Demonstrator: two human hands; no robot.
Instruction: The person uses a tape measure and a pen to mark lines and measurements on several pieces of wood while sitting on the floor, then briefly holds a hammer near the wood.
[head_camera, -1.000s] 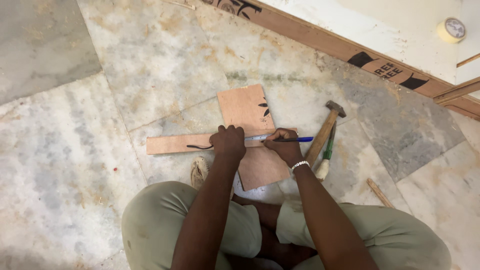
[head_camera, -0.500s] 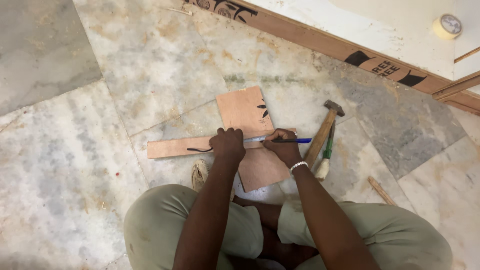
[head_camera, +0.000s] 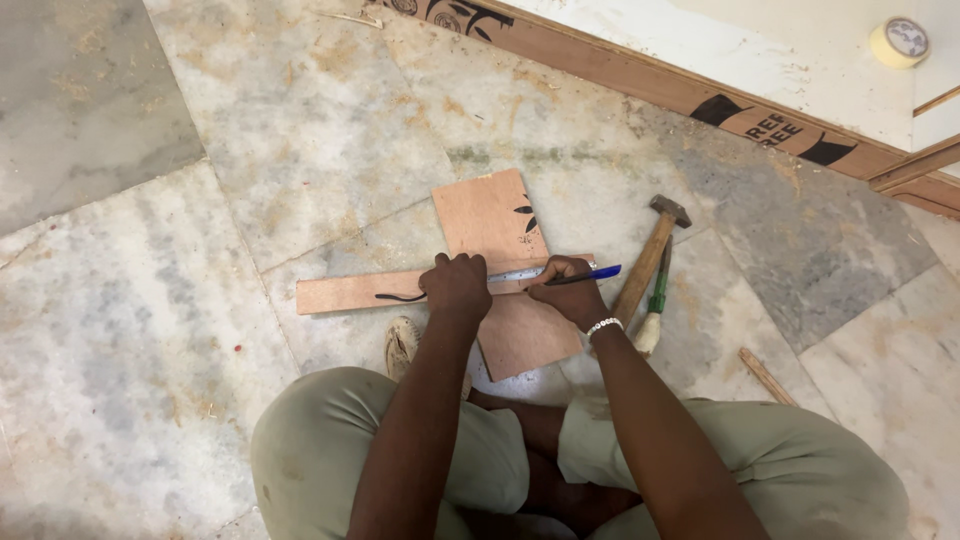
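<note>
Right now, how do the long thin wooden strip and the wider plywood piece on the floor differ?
The long narrow wooden strip lies crosswise, while the wider reddish plywood board runs away from the person. The strip sits on top of the board, pinned by the left hand; the board lies flat on the marble floor. Both are reddish-brown with black markings.

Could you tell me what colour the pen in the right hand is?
Blue; the pen in the right hand shows best in the head view.

Black printed markings (head_camera: 770, 128) along far brown board (head_camera: 620, 70)
</note>
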